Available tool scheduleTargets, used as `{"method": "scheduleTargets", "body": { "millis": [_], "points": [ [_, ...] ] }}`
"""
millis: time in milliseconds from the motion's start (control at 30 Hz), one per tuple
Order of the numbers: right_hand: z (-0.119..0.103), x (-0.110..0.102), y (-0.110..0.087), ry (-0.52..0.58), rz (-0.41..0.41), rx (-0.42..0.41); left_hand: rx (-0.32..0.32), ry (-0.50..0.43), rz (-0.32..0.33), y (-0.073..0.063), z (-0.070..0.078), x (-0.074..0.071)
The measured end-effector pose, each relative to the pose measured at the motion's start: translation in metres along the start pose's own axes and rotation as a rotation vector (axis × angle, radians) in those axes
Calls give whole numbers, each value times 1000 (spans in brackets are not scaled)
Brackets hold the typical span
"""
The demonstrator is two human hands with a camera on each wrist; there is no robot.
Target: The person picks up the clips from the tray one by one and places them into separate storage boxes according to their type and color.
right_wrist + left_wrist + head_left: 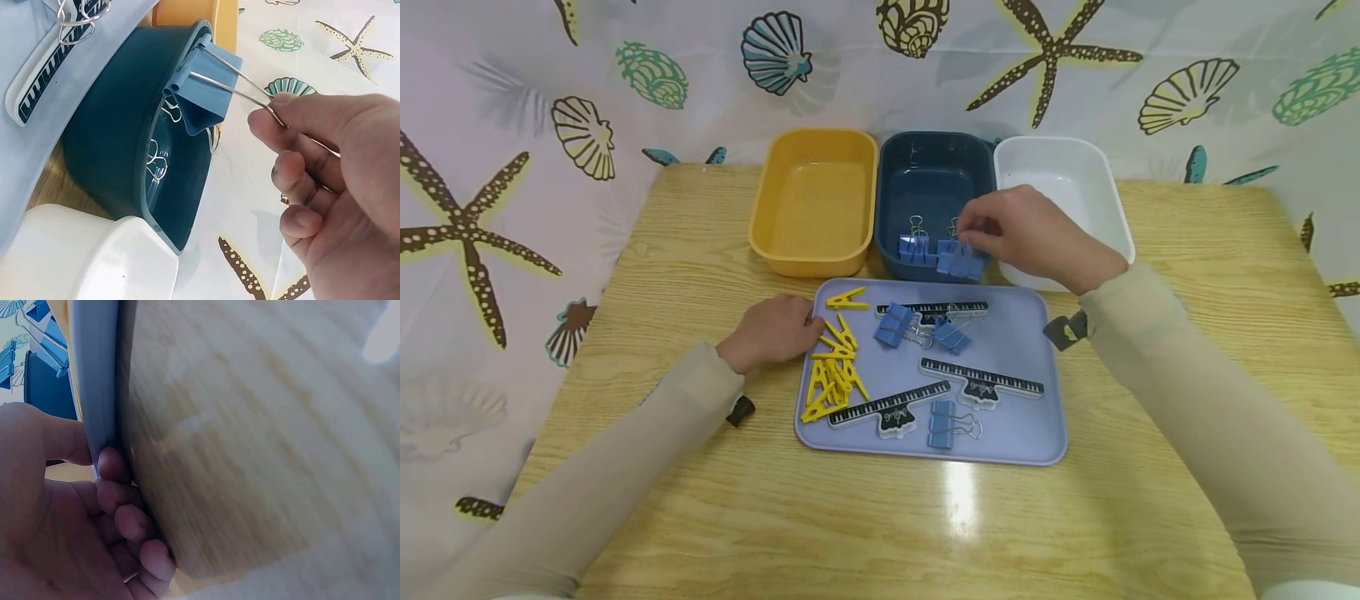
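My right hand [1028,229] pinches a blue binder clip [209,94] by its wire handles, between thumb and forefinger. In the right wrist view the clip overlaps the rim of the dark blue bin [103,119]. Other blue binder clips [914,248] are inside that bin, at its near end. At the left edge of the lavender tray [1018,429], my left hand [775,329] grips the rim, thumb on one side and curled fingertips against the other. Beside it on the tray lie several yellow clothespins [831,379].
More blue binder clips [893,325] lie on the tray among 3 piano-key clips [981,379]. A yellow bin [820,204] stands left of the dark blue one, a white bin [1108,196] right of it. A shell-patterned cloth [865,92] hangs behind the wooden table [700,233].
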State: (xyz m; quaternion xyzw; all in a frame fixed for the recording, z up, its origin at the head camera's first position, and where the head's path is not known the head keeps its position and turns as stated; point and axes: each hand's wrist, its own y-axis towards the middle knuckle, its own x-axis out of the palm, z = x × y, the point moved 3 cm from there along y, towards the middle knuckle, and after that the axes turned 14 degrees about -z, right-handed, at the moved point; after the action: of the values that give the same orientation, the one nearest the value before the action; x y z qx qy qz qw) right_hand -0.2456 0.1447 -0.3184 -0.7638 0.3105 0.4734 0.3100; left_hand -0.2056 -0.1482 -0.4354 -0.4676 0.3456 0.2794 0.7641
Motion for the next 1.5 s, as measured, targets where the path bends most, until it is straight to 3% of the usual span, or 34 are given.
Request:
{"method": "scheduleTargets", "body": {
  "millis": [767, 1500],
  "points": [
    [3, 1, 10, -1, 27, 1, 15, -2, 7, 1, -1, 1],
    [3, -2, 18, 6, -2, 38, 19, -2, 13, 1, -1, 1]
  ]
}}
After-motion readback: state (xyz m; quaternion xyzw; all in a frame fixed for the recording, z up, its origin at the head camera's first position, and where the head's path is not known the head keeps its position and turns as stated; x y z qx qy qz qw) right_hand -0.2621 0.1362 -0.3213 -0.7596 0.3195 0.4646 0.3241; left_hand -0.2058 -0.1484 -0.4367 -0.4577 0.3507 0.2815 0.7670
